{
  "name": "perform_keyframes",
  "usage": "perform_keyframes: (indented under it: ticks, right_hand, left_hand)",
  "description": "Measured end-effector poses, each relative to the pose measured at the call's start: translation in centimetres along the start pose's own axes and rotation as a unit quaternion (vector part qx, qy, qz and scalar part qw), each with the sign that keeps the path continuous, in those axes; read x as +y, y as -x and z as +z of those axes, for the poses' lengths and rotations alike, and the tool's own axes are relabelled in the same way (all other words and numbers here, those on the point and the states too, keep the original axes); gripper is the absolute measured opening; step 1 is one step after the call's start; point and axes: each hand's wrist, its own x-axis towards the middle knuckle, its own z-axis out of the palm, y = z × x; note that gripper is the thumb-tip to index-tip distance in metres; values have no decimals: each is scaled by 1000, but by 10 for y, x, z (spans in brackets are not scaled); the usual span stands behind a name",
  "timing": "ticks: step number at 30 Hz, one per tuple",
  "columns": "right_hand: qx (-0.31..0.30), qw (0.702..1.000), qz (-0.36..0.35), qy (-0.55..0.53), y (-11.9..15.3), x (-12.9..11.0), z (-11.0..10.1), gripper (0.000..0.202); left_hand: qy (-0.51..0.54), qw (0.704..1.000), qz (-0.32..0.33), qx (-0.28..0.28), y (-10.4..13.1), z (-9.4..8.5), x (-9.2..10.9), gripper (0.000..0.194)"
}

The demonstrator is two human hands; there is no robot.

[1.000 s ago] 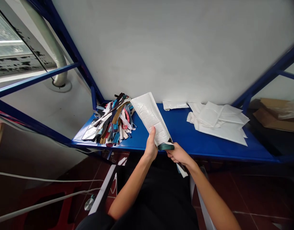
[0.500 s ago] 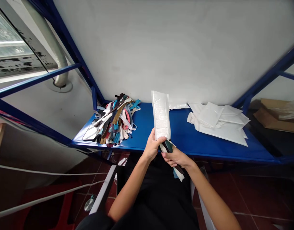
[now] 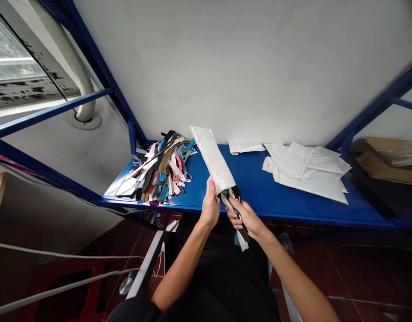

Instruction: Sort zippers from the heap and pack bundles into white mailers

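Observation:
A narrow white plastic bag point(image 3: 214, 158) tilts up and to the left in front of me. My left hand point(image 3: 210, 206) is closed around the left side of its open lower end. My right hand point(image 3: 245, 218) grips a bundle of zippers point(image 3: 242, 239) in dark, white and blue tapes. The bundle's upper end sits at the bag's mouth, partly inside it, and its loose ends hang below my right fingers. To the left, a heap of mixed-colour zippers point(image 3: 163, 172) lies on the blue table point(image 3: 252, 179).
White plastic bags point(image 3: 306, 172) lie in a loose stack on the right of the table. A narrow white packet point(image 3: 246, 147) rests against the wall. Blue frame posts point(image 3: 91, 53) rise at both sides. An open cardboard box point(image 3: 390, 163) stands far right.
The bag has swung from nearly upright to leaning left. My right hand has shifted slightly left with the zipper bundle, and more of the bundle shows at the bag's mouth.

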Motion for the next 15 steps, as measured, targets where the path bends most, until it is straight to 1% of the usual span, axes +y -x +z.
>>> perform_keyframes:
  ticks: [3,5,8,10,11,13,15]
  right_hand:
    - [-32,998,8,-56,2,-3,1,56]
    - [-59,996,29,-62,6,-6,0,55]
    - [-83,994,67,-8,10,-9,0,56]
    - [-70,995,61,17,10,-8,1,57]
    - [-55,997,48,13,9,-7,2,57]
    - [-36,999,23,-22,8,-6,3,58]
    - [-49,997,17,-60,6,-5,5,59]
  left_hand:
    - [20,999,36,-19,-2,-2,-6,71]
    - [33,997,46,-43,-6,-7,-6,75]
    - [25,994,20,-106,-13,-14,4,84]
    - [13,989,-2,-147,-17,-15,11,83]
    - [9,988,-3,-157,-18,-14,14,79]
    - [3,988,22,-150,-18,-11,16,71]
    - [-3,989,45,-141,-17,-8,13,68]
